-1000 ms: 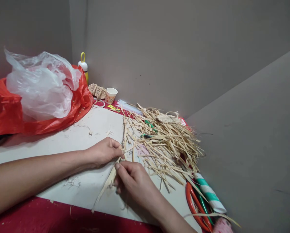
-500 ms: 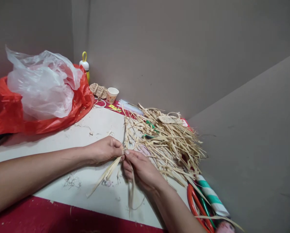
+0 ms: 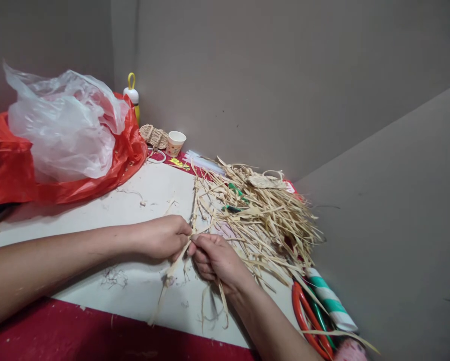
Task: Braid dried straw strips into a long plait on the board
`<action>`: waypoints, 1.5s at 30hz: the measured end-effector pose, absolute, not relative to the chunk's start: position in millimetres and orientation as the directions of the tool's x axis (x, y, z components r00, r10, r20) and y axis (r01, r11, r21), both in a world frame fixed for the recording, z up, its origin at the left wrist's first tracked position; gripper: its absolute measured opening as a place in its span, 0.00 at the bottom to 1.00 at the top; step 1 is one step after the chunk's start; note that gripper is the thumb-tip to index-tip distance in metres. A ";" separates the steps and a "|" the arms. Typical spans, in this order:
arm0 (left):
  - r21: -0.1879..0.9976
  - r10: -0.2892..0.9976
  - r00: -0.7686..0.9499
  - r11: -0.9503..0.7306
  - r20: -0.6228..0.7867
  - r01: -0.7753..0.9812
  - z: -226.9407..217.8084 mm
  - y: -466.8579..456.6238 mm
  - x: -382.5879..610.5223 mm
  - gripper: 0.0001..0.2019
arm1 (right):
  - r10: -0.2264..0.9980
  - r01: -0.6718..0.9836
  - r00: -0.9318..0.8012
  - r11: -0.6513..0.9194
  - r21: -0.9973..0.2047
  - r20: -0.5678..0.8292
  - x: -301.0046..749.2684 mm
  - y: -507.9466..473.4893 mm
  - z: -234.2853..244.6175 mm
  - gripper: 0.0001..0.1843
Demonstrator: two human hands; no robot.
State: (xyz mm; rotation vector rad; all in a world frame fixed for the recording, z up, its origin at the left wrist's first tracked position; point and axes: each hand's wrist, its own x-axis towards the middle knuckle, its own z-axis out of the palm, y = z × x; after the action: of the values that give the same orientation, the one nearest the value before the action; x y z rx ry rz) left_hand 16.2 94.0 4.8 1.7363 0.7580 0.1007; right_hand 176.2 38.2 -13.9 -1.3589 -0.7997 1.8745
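My left hand [image 3: 169, 236] and my right hand [image 3: 217, 258] meet at the middle of the white board [image 3: 149, 291]. Both are closed in a pinch on pale dried straw strips [image 3: 175, 266], whose loose ends hang below the fingers. One strip runs out from under my right palm. From the pinch a thin braided straw cord [image 3: 195, 208] leads away across the board. The exact crossing of the strips is hidden by my fingertips. To the right of my hands lies a large heap of straw [image 3: 270, 215].
At the left sits a red plastic bag [image 3: 12, 165] with a clear bag [image 3: 64, 130] on it. Behind are a yellow bottle [image 3: 132, 95], a woven straw sole [image 3: 154, 136] and a paper cup [image 3: 175, 144]. Red-handled scissors [image 3: 299, 306] and a green-striped roll [image 3: 332, 301] lie at right.
My left hand has turned so that its back shows more. The strips below it have swung lower, and the strip under my right hand has shifted. The view has moved slightly.
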 end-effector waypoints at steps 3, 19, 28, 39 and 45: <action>0.887 0.482 0.761 0.081 -0.435 0.455 5.3 93.4 17.4 0.08 | 0.831 -0.156 -0.161 -0.554 -0.818 -0.532 170.2 35.8 -12.2 0.15; 0.888 0.532 0.719 0.167 -0.447 0.428 1.0 69.7 27.0 0.04 | 0.835 -0.207 -0.202 -0.547 -0.811 -0.511 169.6 31.6 -12.9 0.20; 0.892 0.587 0.693 0.120 -0.419 0.437 -1.0 61.6 28.3 0.09 | 0.850 -0.200 -0.165 -0.526 -0.827 -0.500 168.5 29.9 -14.8 0.22; 0.931 0.758 0.583 0.087 -0.292 0.353 5.3 93.0 20.8 0.07 | 0.849 -0.200 -0.221 -0.520 -0.830 -0.479 173.3 29.9 -15.8 0.15; 0.904 0.617 0.664 0.233 -0.422 0.358 -4.3 81.8 27.1 0.09 | 0.854 -0.152 -0.224 -0.506 -0.849 -0.469 176.2 30.9 -14.4 0.18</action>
State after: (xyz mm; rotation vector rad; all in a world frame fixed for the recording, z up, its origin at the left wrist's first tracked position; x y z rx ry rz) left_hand 27.1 81.8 -4.3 1.3758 0.8958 0.2149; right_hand 176.2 30.9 -14.4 -1.3152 -0.8893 1.8117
